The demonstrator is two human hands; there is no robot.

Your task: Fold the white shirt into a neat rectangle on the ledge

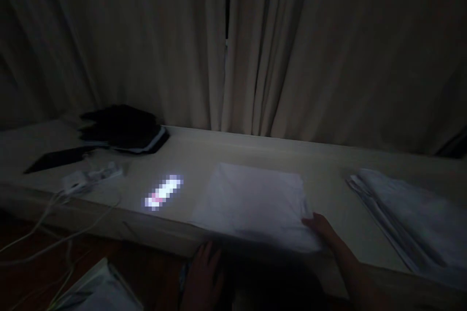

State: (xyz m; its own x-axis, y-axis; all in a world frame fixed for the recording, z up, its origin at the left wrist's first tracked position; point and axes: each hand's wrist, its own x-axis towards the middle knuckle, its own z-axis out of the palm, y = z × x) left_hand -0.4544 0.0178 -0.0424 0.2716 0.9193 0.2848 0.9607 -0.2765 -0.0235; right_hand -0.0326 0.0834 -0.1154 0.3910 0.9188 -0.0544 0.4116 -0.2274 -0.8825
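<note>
While dimly lit, right hand (321, 228) fingers gripping folded white cloth (251, 204); left hand (204, 272) unclear.

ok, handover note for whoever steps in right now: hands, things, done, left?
Right hand: fingers on the near right corner of the white sheet, which lies flat on the ledge.
Left hand: low at the ledge's near edge, apparently empty; too dark to be sure.
Paper stack at right, lit screen left of the sheet.
Done: sheet laid out.
Left: unclear.

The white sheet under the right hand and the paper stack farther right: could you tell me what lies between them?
Only bare ledge separates the white sheet from the paper stack, as the head view shows.
</note>
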